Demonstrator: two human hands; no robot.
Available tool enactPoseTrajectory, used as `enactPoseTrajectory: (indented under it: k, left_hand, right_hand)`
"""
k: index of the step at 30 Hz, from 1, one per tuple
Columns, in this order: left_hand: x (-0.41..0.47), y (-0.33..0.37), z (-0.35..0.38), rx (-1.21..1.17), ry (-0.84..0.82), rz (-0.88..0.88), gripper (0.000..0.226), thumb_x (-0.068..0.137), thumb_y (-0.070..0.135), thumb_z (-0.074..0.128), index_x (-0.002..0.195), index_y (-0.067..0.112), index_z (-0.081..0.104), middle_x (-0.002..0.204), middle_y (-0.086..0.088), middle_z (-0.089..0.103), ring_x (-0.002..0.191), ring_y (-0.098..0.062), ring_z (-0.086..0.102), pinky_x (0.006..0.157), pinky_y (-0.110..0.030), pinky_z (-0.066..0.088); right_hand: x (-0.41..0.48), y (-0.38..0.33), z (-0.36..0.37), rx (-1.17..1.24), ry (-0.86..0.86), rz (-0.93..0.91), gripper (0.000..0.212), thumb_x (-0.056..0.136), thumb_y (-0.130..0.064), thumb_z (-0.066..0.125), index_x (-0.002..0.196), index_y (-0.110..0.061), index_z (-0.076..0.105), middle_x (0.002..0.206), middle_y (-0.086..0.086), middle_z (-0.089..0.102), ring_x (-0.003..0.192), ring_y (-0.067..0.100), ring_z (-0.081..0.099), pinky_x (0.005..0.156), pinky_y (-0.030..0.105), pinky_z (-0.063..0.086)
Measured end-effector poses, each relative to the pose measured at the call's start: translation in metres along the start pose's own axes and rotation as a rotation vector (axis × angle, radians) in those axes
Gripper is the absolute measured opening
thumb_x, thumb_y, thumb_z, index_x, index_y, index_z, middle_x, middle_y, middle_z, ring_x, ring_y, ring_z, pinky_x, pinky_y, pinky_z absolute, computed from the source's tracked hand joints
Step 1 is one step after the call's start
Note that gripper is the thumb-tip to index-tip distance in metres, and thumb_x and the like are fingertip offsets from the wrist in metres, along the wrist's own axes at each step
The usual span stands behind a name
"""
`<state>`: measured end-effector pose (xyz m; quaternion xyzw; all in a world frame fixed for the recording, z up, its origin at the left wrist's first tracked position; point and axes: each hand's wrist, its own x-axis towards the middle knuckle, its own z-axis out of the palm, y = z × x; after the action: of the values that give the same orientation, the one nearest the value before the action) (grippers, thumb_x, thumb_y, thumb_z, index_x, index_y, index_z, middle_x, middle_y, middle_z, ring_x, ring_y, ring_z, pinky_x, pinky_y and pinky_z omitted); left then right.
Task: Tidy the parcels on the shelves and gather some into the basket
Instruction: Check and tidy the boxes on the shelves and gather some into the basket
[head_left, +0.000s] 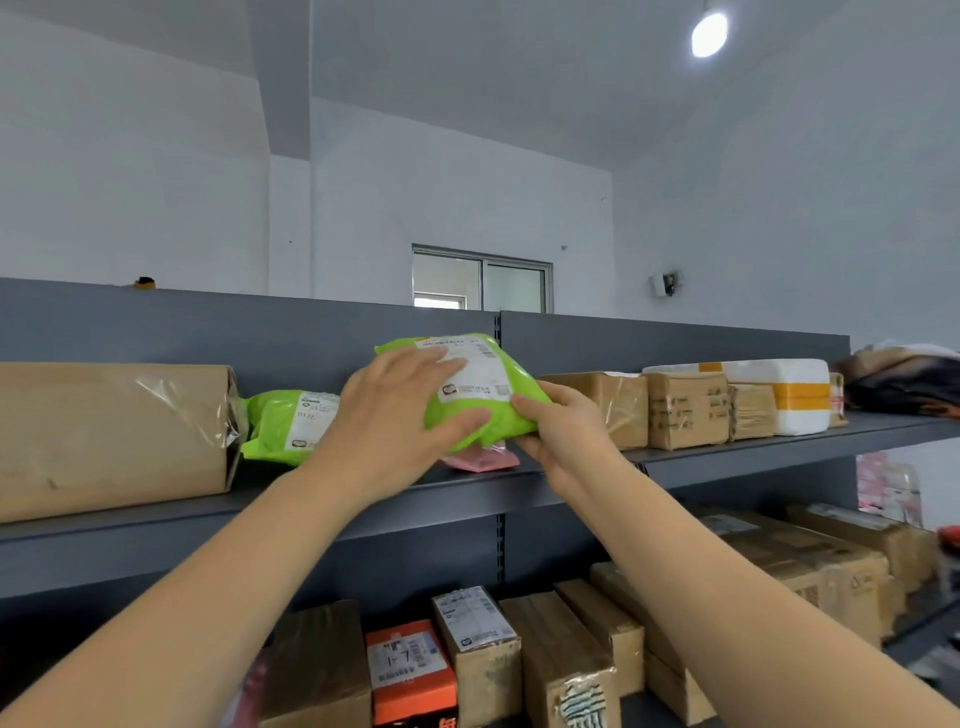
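Both hands meet on a puffy lime-green plastic mailer bag (488, 395) with a white printed label, held tilted just above the upper grey metal shelf (727, 452). My left hand (395, 410) lies spread over its glossy front, fingers nearly straight across the label. My right hand (561, 436) pinches the lower right corner, thumb on top, fingers underneath. Under the bag, a flat pink plastic packet (480, 460) lies on the shelf. Just left sits a crumpled second lime-green bag (291, 423), against a large brown cardboard box (114, 436) with shiny tape. Right stand small taped cardboard boxes (685, 410) and a white foam box (789, 395) banded in yellow.
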<state>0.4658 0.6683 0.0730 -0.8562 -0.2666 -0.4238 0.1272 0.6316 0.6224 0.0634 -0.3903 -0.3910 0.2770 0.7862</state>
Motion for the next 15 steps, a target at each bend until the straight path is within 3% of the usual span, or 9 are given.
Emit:
enactPoseTrajectory:
  k: [4, 8, 10, 12, 15]
  left_hand:
    - [-0.002, 0.009, 0.01, 0.258, -0.097, 0.048, 0.095, 0.062, 0.086, 0.008, 0.142, 0.041, 0.03, 0.152, 0.016, 0.025, 0.141, -0.013, 0.014, 0.114, -0.046, 0.014]
    - [0.003, 0.02, 0.023, 0.319, -0.101, 0.052, 0.061, 0.09, 0.058, 0.038, 0.146, 0.037, 0.025, 0.153, 0.012, 0.025, 0.14, -0.016, 0.018, 0.111, -0.043, 0.021]
    - [0.01, 0.023, 0.028, 0.323, -0.12, 0.057, 0.053, 0.097, 0.04, 0.042, 0.147, 0.034, 0.024, 0.153, 0.009, 0.025, 0.138, -0.019, 0.024, 0.106, -0.04, 0.03]
    - [0.016, 0.023, 0.033, 0.333, -0.149, 0.06, 0.053, 0.098, 0.019, 0.041, 0.146, 0.033, 0.026, 0.153, 0.008, 0.026, 0.135, -0.022, 0.028, 0.103, -0.037, 0.034]
    - [0.023, 0.031, 0.036, 0.381, -0.2, 0.059, 0.061, 0.091, 0.001, 0.036, 0.143, 0.033, 0.032, 0.15, 0.01, 0.03, 0.132, -0.021, 0.032, 0.101, -0.034, 0.037]
  right_hand:
    - [0.007, -0.004, -0.002, -0.001, 0.04, 0.022, 0.036, 0.09, 0.002, 0.057, 0.126, 0.004, 0.052, 0.114, 0.019, 0.063, 0.08, 0.021, 0.064, 0.059, 0.025, 0.056]
    - [0.017, -0.006, -0.017, -0.126, 0.036, 0.042, 0.035, 0.093, -0.01, 0.057, 0.126, -0.002, 0.053, 0.116, 0.013, 0.062, 0.087, 0.02, 0.064, 0.059, 0.024, 0.054]
    - [0.02, -0.009, -0.029, -0.489, 0.008, -0.041, 0.031, 0.094, -0.025, 0.056, 0.116, -0.003, 0.058, 0.108, 0.012, 0.064, 0.091, 0.024, 0.063, 0.066, 0.034, 0.057]
    - [0.021, -0.017, -0.047, -0.971, -0.001, -0.26, 0.037, 0.094, -0.038, 0.051, 0.104, -0.004, 0.063, 0.093, 0.009, 0.066, 0.089, 0.027, 0.062, 0.077, 0.039, 0.054]
    - [0.027, -0.033, -0.077, -1.326, 0.103, -0.564, 0.045, 0.095, -0.043, 0.048, 0.129, -0.016, 0.053, 0.124, 0.004, 0.059, 0.115, 0.027, 0.053, 0.088, 0.036, 0.043]
